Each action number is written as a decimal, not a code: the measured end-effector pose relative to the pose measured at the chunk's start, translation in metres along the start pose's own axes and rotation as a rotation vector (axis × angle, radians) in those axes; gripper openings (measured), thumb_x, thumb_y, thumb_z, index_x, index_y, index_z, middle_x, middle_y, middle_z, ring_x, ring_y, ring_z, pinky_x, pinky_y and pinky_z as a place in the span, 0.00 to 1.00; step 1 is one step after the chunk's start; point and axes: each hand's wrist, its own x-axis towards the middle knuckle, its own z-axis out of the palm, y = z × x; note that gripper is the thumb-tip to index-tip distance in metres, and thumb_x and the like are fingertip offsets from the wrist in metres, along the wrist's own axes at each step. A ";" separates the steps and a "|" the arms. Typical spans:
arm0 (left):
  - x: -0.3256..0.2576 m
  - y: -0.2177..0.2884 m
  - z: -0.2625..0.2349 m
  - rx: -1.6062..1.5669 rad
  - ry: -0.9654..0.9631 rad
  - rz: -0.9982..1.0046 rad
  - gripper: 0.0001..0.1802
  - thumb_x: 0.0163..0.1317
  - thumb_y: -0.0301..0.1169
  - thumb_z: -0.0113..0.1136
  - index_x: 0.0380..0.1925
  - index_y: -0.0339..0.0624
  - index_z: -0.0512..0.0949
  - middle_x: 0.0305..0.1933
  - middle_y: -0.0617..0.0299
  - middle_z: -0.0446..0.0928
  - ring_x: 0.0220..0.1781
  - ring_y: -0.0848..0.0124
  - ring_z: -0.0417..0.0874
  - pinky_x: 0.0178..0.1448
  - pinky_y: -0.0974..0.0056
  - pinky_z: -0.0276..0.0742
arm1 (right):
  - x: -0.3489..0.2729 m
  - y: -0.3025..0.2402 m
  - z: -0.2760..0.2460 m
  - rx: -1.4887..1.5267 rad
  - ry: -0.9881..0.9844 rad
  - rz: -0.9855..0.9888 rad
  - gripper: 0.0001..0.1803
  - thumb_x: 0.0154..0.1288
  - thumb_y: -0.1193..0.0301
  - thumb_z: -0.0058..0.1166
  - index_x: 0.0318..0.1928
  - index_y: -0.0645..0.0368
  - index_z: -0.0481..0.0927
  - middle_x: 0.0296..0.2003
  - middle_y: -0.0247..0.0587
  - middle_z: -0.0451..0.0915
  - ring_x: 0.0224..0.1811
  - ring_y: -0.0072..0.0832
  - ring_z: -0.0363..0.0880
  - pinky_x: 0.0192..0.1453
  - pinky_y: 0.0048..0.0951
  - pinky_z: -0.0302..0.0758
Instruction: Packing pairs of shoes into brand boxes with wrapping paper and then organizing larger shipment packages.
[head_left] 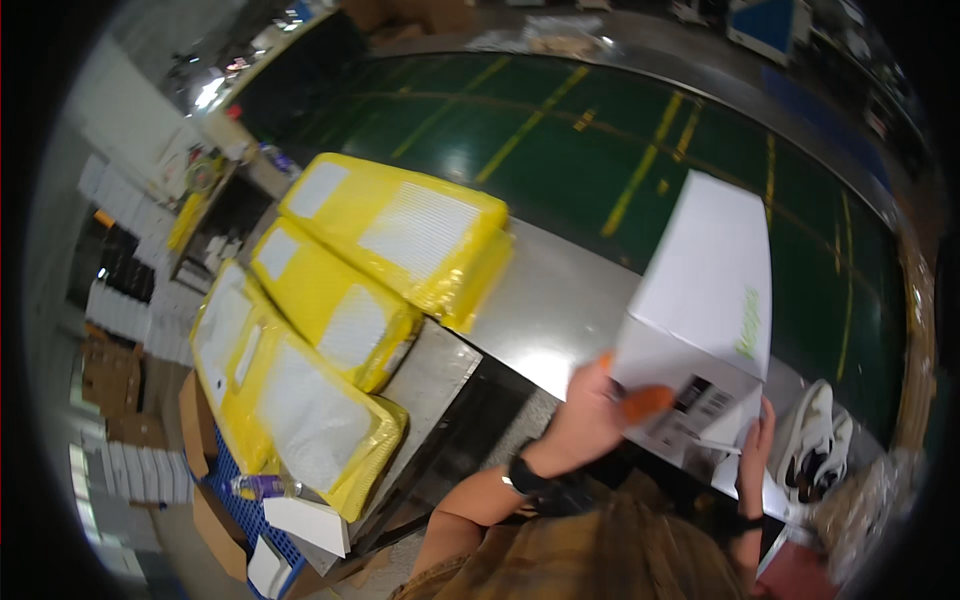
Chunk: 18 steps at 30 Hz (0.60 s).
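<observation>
A white rectangular box (705,300) with a label on its near end lies on the metal edge of a conveyor. My left hand (590,415) grips the box's near left corner, thumb across the end face. My right hand (755,445) holds the near right corner, by a loose white flap. Both wrists wear dark bands.
Three yellow padded parcels (400,235) with white labels lie on a table to the left. The dark green conveyor belt (560,140) with yellow lines runs behind. A pair of white shoes (815,440) sits at right. Cardboard pieces and a blue crate (240,515) are at lower left.
</observation>
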 end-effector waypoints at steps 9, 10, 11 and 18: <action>0.000 -0.090 -0.028 1.129 -0.488 0.383 0.04 0.52 0.29 0.67 0.27 0.43 0.82 0.25 0.60 0.77 0.28 0.62 0.80 0.30 0.57 0.74 | -0.022 0.014 -0.047 -0.299 0.014 0.027 0.30 0.63 0.87 0.37 0.66 0.63 0.69 0.64 0.53 0.71 0.70 0.43 0.66 0.75 0.36 0.57; -0.008 -0.097 -0.025 1.152 -0.485 0.356 0.05 0.52 0.30 0.67 0.27 0.43 0.82 0.28 0.60 0.78 0.32 0.61 0.81 0.33 0.57 0.76 | -0.022 0.010 -0.051 -0.326 -0.023 0.037 0.30 0.62 0.87 0.40 0.66 0.63 0.69 0.64 0.53 0.71 0.70 0.44 0.66 0.75 0.36 0.57; -0.012 -0.101 -0.025 1.170 -0.487 0.331 0.05 0.52 0.31 0.67 0.27 0.43 0.83 0.31 0.59 0.79 0.35 0.61 0.81 0.37 0.57 0.77 | -0.025 0.011 -0.055 -0.356 -0.055 0.051 0.30 0.61 0.87 0.42 0.66 0.62 0.70 0.63 0.53 0.71 0.69 0.46 0.66 0.75 0.37 0.58; 0.022 -0.026 -0.154 1.107 0.116 0.041 0.25 0.59 0.38 0.69 0.55 0.40 0.79 0.56 0.52 0.80 0.57 0.56 0.80 0.63 0.57 0.74 | -0.025 -0.029 -0.073 -0.503 0.157 -0.087 0.28 0.58 0.80 0.58 0.61 0.56 0.75 0.67 0.47 0.68 0.68 0.40 0.67 0.63 0.36 0.67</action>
